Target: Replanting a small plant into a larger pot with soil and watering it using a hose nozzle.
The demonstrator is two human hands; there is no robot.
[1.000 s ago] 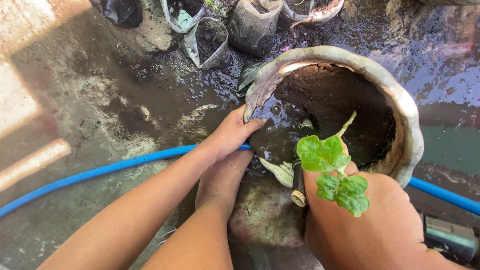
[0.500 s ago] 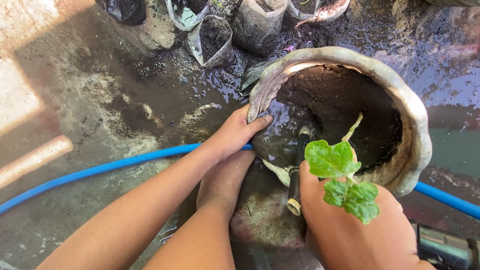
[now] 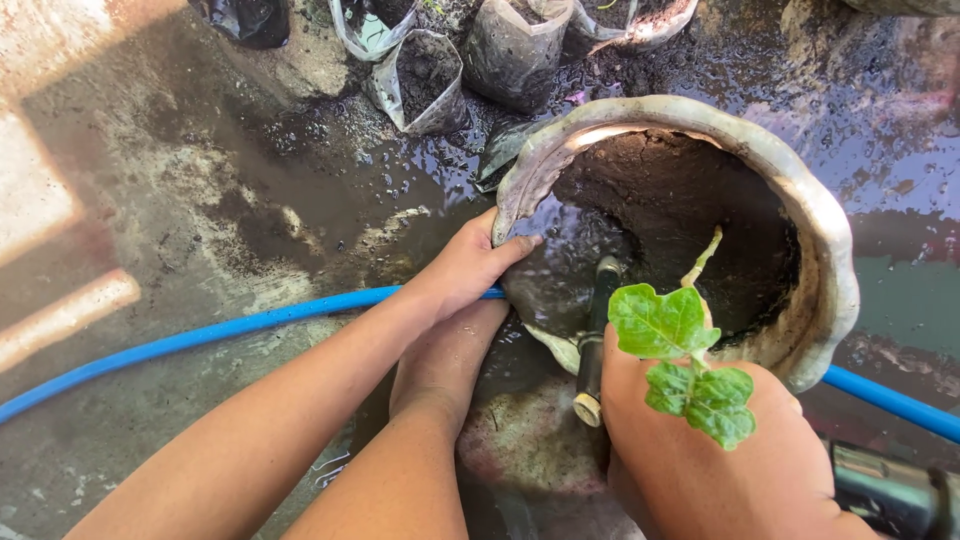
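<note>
Tilted, scallop-rimmed, mud-caked ceramic pot (image 3: 822, 250) lying on side on wet concrete ground (image 3: 200, 220); rim gripped by left hand (image 3: 465, 268), fingers curled over edge

Black hose nozzle with brass end (image 3: 592, 350) and green-leaved seedling (image 3: 685, 365) clasped together in closed right hand (image 3: 715, 450)

Nozzle aimed into pot; inside wetted, dark soil clinging (rinsing judged partway)

Blue hose (image 3: 200, 342) laid across ground

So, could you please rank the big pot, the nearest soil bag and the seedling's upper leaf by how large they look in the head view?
1. The big pot, by far the largest.
2. The soil bag.
3. The upper leaf.

The leaf sits much nearer the camera than the bag, so their order is unsure.
</note>
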